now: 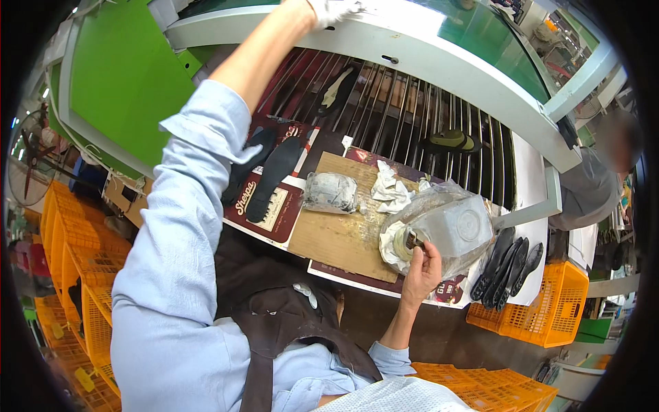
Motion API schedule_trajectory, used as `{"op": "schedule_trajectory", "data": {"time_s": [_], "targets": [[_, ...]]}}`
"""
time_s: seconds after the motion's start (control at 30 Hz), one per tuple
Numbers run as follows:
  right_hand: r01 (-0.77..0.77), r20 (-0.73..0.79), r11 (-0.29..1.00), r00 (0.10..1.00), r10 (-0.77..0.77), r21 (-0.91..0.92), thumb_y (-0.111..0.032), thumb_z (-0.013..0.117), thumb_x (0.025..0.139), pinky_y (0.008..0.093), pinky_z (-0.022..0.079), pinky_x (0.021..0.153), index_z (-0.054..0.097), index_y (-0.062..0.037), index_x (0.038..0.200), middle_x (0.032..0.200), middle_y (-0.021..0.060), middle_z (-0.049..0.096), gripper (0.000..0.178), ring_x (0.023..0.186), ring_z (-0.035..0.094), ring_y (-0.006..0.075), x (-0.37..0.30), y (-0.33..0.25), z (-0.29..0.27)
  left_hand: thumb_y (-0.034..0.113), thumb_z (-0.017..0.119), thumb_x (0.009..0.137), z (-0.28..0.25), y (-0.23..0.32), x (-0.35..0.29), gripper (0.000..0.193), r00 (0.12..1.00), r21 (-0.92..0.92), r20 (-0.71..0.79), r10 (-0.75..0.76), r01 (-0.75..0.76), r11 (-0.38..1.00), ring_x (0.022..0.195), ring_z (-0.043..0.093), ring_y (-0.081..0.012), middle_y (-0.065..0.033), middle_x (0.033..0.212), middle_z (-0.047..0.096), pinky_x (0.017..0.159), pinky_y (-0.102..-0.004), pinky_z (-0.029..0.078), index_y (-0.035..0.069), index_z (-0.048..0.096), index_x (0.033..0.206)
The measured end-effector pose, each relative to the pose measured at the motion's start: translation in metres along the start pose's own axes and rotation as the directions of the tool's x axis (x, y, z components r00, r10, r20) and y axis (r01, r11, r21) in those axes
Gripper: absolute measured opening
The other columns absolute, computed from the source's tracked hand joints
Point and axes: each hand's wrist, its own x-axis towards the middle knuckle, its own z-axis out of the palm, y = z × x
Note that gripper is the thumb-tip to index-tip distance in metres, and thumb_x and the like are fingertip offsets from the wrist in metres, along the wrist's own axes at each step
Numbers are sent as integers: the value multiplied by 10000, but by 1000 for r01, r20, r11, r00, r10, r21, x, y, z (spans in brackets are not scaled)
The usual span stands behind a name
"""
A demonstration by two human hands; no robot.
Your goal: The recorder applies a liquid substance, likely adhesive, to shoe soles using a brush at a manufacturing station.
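My left hand (pixel 335 12), in a white glove, reaches far forward to the pale metal frame (pixel 425 44) of the machine. Its fingers look stretched out along the frame, partly cut off by the picture's top edge. My bare right hand (pixel 422 273) is closed in a pinch at the mouth of a clear plastic jug (pixel 468 223) lying on its side. Between its fingertips is a small dark thing (pixel 412 240), too hidden to name. White crumpled paper (pixel 392 191) lies beside the jug. To the left, a clouded wrapped block (pixel 331 192) rests on brown cardboard (pixel 319 237).
Dark shoe insoles (pixel 274 178) lie at the left of the bench. Black soles (pixel 504 271) stand at its right edge, above an orange crate (pixel 549 305). A metal roller rack holds an olive sole (pixel 454 141) and a black one (pixel 336 91). Another person (pixel 590 185) is at far right.
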Motion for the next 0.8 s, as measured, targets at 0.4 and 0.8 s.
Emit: {"op": "schedule_trajectory", "data": {"time_s": [0.4,0.8], "targets": [[-3,-67,1000,998,3,-6,7,598,903,171,416,646,577,61,1113,836,1,573,218,708,496,41,-4,-9,9,613,593,755,-14,28,59,694,815,990,74,575,7,-138,980,653,-358,-226,1094,651,846,-419,510,-16,674,1035],[-9,-151,997,988,20,70,-25,606,910,168,429,667,588,35,1118,916,3,584,217,767,522,37,-1,-7,11,362,694,758,-18,1,30,522,595,920,391,702,-278,-277,1048,600,-350,-214,1121,621,904,-389,469,21,591,1139]]}}
